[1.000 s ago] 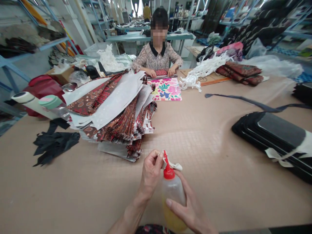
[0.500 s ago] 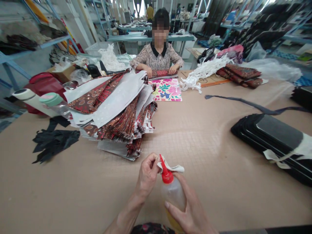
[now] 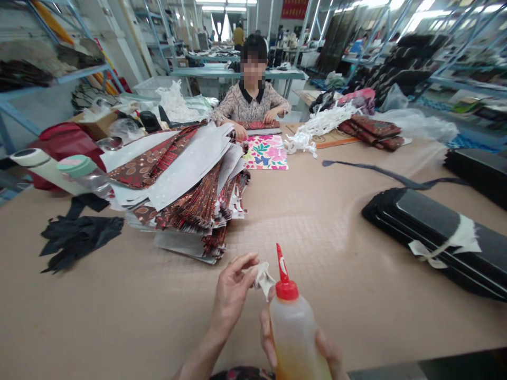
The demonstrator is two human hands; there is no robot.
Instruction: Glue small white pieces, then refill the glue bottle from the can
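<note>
My right hand (image 3: 331, 348) is wrapped around a translucent squeeze bottle (image 3: 295, 330) with yellowish liquid in its lower part. The bottle stands nearly upright, its red pointed nozzle (image 3: 282, 266) aimed up, with a whitish patch on the nozzle. Just left of the bottle, my left hand (image 3: 233, 287) pinches a small crumpled white cloth scrap (image 3: 263, 277) between thumb and fingers. The scrap hangs beside the nozzle, apart from its tip. Both hands are above the brown-covered table (image 3: 138, 316), close to my body.
A tall stack of patterned fabric pieces (image 3: 190, 206) stands ahead to the left, beside black strips (image 3: 81, 235). Tied black panels (image 3: 428, 227) lie at right. Across the table a person (image 3: 251, 100) handles folded fabric near a floral sheet (image 3: 266, 153). Jars and a bottle (image 3: 47, 169) stand far left.
The scrap has come away from the nozzle in my left hand, which shifted slightly left. My right hand has turned the bottle more upright and moved it closer. The view has tilted up slightly.
</note>
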